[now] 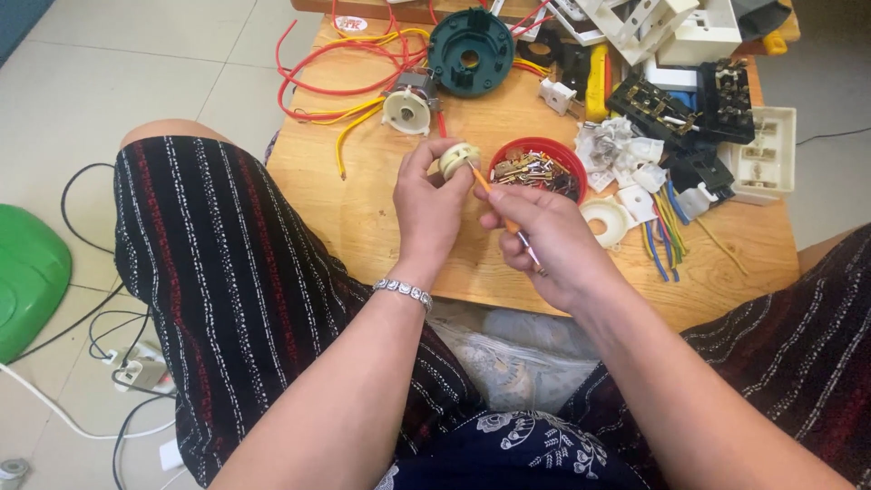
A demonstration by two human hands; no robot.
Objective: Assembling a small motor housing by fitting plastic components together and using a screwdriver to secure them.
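Two hands meet over the near edge of a low wooden table (381, 218). Left hand (426, 204) pinches a small cream round plastic part (458, 159) between thumb and fingertips, held up just above the tabletop. Right hand (549, 240) is closed around an orange-handled screwdriver (506, 218), its upper end touching the cream part. Just behind: a red bowl (537, 168) of small metal pieces. Farther back, a small motor (408, 102) with red and yellow wires (336, 82), and a dark green round housing (470, 52). Right of the bowl, black and white switch parts (699, 109) and loose coloured wire offcuts (667, 227).
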